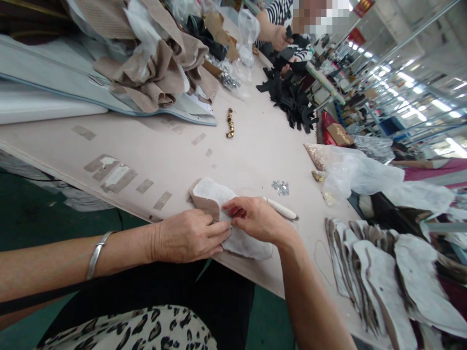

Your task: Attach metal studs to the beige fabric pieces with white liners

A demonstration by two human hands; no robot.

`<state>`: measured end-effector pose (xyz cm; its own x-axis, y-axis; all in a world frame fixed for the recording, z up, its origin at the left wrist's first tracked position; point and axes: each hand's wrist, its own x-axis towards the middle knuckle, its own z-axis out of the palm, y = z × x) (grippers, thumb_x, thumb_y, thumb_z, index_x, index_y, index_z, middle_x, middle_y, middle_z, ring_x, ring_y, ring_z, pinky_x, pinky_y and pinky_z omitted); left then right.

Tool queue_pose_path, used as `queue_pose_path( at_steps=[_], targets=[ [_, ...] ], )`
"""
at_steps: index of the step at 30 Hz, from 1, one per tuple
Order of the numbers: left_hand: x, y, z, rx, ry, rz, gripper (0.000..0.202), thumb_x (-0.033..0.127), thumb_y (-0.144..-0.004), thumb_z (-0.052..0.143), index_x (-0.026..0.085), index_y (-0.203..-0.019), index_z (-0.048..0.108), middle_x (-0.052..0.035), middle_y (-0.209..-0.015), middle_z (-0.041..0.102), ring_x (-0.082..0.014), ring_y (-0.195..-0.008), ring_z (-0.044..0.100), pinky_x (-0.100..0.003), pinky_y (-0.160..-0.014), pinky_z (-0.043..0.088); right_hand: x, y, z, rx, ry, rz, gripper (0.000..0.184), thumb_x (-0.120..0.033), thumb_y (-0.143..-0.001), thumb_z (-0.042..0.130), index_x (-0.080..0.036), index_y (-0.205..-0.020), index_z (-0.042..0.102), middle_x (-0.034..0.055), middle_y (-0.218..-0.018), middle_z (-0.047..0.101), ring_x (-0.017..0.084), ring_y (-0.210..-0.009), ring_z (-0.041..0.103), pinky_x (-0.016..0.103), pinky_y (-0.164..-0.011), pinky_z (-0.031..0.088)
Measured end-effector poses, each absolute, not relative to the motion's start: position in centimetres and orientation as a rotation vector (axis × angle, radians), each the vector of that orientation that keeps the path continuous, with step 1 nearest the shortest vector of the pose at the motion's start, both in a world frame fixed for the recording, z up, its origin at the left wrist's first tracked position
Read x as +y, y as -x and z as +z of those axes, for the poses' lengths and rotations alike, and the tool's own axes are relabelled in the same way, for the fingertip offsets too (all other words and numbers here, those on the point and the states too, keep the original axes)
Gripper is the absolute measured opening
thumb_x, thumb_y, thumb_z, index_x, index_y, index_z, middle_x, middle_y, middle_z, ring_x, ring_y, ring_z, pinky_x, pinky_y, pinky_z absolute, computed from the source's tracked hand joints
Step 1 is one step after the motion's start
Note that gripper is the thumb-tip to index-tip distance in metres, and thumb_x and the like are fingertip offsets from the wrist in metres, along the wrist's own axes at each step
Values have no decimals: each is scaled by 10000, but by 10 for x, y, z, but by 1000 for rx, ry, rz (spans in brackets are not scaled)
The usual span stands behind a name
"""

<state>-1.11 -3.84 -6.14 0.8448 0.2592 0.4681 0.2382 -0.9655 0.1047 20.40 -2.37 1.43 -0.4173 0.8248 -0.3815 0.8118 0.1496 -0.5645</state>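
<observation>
A fabric piece (251, 243) with a white fuzzy backing and a tan face lies at the table's front edge, one side folded up. My left hand (193, 236) has its fingers closed on the near part of this piece. Over its middle, my right hand (259, 218) curls with thumb and fingers drawn in; what they pinch, if anything, is hidden. A tiny dark dot shows on the white backing between both hands. Just behind my right hand rests a white pen-like tool (280, 209). Small flat silver pieces (280, 188) lie scattered beyond it.
Stacked white-backed fabric pieces (379, 287) stand at the right. Gold-coloured metal bits (229, 123) sit in a row mid-table. Tan ribbed fabric (156, 73) is heaped back left. Plastic bags (350, 170) lie at right. Across the table, a person (279, 36) handles black strips (288, 97).
</observation>
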Motion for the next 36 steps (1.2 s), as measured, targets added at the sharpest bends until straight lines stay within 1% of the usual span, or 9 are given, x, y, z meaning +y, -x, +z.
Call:
queue_pose_path(
  at_steps=[4,7,10,15,18,20,23,26,36],
  targets=[
    [-37,11,-63,374,-2993,817,245,337,-997,598,159,-1124,707,-72,-1160,739,-170,-656,592,-372,-595,437,-42,-252,-16,-2042,1881,308,345,-249,-911,615,-166,-1235,700,170,-1283,692,301,-1192,625,522,-1070,481],
    [-37,11,-65,362,-2996,855,247,338,-994,605,156,-1127,706,-85,-1137,747,-166,-660,600,-358,-609,439,-53,-287,-40,-1788,1927,132,362,-374,-860,685,-163,-1151,729,208,-1378,640,377,-1381,484,643,-1185,319],
    [-37,11,-64,359,-2997,860,240,328,-994,608,157,-1131,703,-82,-1151,751,-169,-680,620,-357,-621,447,-58,-302,-48,-1587,1814,243,294,-435,-807,754,-202,-985,737,132,-1116,737,339,-1197,609,620,-1133,385],
    [-37,12,-64,346,-2986,884,229,324,-1009,582,163,-1115,707,-46,-1150,759,-178,-686,637,-371,-612,457,-68,-282,-15,-1059,1435,337,241,-436,-961,609,-241,-1101,636,7,-966,684,175,-898,669,460,-990,521],
    [-37,11,-65,352,-2971,890,234,323,-1018,564,165,-1122,702,-33,-1155,758,-183,-689,640,-380,-613,464,-76,-254,3,-602,984,755,225,-333,-824,767,-222,-986,655,-42,-870,646,113,-785,653,351,-917,556],
    [-36,10,-66,355,-2963,885,230,323,-1019,561,167,-1113,702,-28,-1149,758,-184,-681,635,-383,-604,466,-79,-235,3,-407,860,977,217,-309,-762,805,-205,-820,624,-65,-742,589,96,-667,607,304,-770,570],
    [-36,10,-66,352,-2962,876,227,326,-1016,565,165,-1100,702,-27,-1129,760,-183,-658,620,-382,-587,463,-79,-215,-12,-267,798,1109,508,-363,-786,793,-209,-566,363,-114,-510,354,73,-443,390,238,-518,473],
    [-36,10,-66,364,-2963,859,227,332,-1012,572,168,-1098,702,-28,-1109,761,-178,-637,603,-378,-576,461,-75,-206,-25,-328,832,1081,673,-394,-843,741,-223,-570,150,-137,-464,135,61,-386,142,203,-413,344],
    [-36,7,-63,381,-2909,841,204,294,-1005,566,162,-1048,715,-74,-1142,758,-157,-620,606,-361,-559,484,-62,-197,-25,-660,857,1098,624,-349,-978,545,-221,-562,98,-126,-439,26,69,-344,-13,205,-341,202]
  ],
)
